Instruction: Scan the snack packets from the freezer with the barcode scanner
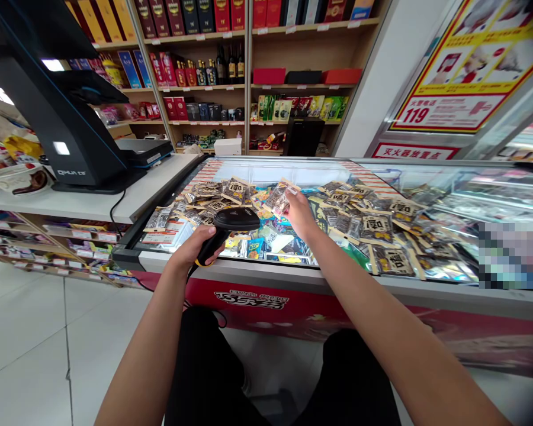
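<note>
My left hand is wrapped round the handle of a black barcode scanner, whose head points to the right over the freezer's glass top. A small snack packet with a pale edge is pinched in my right hand, just above the glass and to the right of the scanner. One pile of similar snack packets lies on the glass at the left, behind the scanner. A larger pile of packets spreads out to the right of my right hand.
The chest freezer stands right in front of my knees. On the counter at the left is a black checkout terminal. A cable hangs down beside it. Shelves of boxes and bottles stand behind the freezer.
</note>
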A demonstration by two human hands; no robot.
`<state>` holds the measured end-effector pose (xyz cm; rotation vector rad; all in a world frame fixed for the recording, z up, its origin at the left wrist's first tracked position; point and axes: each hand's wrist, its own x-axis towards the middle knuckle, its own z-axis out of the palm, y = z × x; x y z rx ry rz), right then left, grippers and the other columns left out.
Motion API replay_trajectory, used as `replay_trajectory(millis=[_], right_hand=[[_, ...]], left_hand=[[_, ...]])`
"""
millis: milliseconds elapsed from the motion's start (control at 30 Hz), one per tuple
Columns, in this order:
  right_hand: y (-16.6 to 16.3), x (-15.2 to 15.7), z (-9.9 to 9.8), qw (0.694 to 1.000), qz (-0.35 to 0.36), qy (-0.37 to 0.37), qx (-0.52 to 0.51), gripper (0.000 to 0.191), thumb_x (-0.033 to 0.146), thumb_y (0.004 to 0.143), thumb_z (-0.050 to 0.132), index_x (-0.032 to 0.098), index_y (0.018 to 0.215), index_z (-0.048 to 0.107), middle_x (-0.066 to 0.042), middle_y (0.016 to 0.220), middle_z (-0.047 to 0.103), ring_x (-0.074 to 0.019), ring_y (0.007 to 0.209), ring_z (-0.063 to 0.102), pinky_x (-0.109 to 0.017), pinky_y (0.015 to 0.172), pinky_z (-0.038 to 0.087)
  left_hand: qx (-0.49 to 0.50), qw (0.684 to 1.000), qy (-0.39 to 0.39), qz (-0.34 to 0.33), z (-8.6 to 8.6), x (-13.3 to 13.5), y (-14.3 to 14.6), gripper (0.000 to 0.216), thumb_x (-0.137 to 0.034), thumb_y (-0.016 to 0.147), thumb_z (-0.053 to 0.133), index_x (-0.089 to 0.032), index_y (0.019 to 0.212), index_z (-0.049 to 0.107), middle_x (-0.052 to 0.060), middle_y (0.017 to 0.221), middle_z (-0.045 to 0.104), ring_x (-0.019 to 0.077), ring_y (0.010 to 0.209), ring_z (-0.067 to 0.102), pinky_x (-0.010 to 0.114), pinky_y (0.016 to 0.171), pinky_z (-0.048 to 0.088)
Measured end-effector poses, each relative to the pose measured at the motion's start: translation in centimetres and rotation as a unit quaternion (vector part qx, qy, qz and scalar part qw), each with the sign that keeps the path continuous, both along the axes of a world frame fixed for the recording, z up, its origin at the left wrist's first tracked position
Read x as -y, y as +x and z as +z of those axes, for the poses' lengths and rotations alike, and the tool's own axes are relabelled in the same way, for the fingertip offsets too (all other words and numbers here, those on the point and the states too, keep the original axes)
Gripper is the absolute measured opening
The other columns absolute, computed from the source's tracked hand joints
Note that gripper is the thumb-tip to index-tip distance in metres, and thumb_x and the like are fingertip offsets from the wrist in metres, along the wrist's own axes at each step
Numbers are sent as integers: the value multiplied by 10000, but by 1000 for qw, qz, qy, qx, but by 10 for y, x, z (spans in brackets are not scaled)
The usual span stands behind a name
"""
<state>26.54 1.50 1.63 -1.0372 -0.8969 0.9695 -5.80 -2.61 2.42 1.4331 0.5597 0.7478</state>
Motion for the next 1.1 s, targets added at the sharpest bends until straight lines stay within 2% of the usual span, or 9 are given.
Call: replay_trajectory(millis=[300, 467, 633, 733, 800, 867, 967, 1100], right_hand=[[-1, 1, 2, 1000, -12, -1, 8, 449, 634, 777, 841, 326, 1038, 646, 15, 993, 739, -261, 1009, 710, -423, 887, 593], [0, 3, 3, 998, -39, -23, 50, 391, 642, 833, 804, 325, 1012, 661, 4, 960, 702, -247, 935, 670, -425, 855, 599], [1, 3, 2, 999, -12, -6, 51, 394, 636, 841, 804, 347, 1069, 664, -6, 979, 684, -264, 990, 657, -426, 862, 594], [-1, 2, 3, 998, -32, -19, 57, 386, 636, 863, 769, 337, 1085, 665, -18, 983, 680, -282, 1029, 661, -454, 906, 595], [-5, 4, 5, 994, -61, -2, 92, 385, 637, 890, 740, 321, 1095, 662, -27, 1006, 682, -288, 1073, 654, -474, 992, 578], [-10, 8, 11, 984, -74, 56, 154, 395, 649, 925, 709, 311, 1121, 652, -40, 1048, 686, -295, 1132, 631, -484, 1089, 533], [-23, 12, 25, 951, -51, 149, 267, 386, 663, 985, 650, 311, 1143, 672, -64, 1091, 675, -316, 1168, 598, -514, 1161, 462], [-47, 5, 46, 880, -45, 251, 400, 343, 603, 1010, 660, 304, 1109, 795, -107, 1144, 599, -355, 1215, 568, -567, 1196, 401]], left_hand=[[0, 1000, 3, 7, 0, 0, 0, 655, -760, 872, 684, -115, 987, 702, -2, 569, 586, 86, 331, 432, 201, 331, 313], [3, 1000, 1, 1, -1, 1, 0, 647, -764, 866, 694, -124, 959, 691, 0, 567, 584, 85, 334, 430, 199, 334, 311], [2, 1000, 12, -5, -1, 1, 0, 632, -765, 874, 679, -134, 906, 675, -2, 556, 574, 90, 330, 433, 204, 328, 300], [11, 1000, 13, 21, -3, 0, 1, 616, -754, 880, 672, -138, 876, 665, 5, 562, 588, 90, 328, 435, 213, 333, 299], [35, 997, 21, 67, -5, 0, 3, 599, -743, 886, 661, -145, 884, 657, 3, 565, 595, 93, 331, 442, 221, 342, 309], [73, 988, 24, 130, -5, 0, 6, 591, -739, 885, 651, -152, 947, 658, -12, 577, 598, 96, 341, 448, 223, 351, 311], [139, 966, 11, 216, -5, 1, 8, 620, -758, 865, 640, -165, 1044, 654, -41, 595, 583, 89, 353, 433, 221, 356, 283], [201, 947, -14, 252, -3, 2, 9, 643, -779, 856, 633, -169, 1060, 641, -57, 582, 550, 80, 363, 421, 224, 375, 248]])
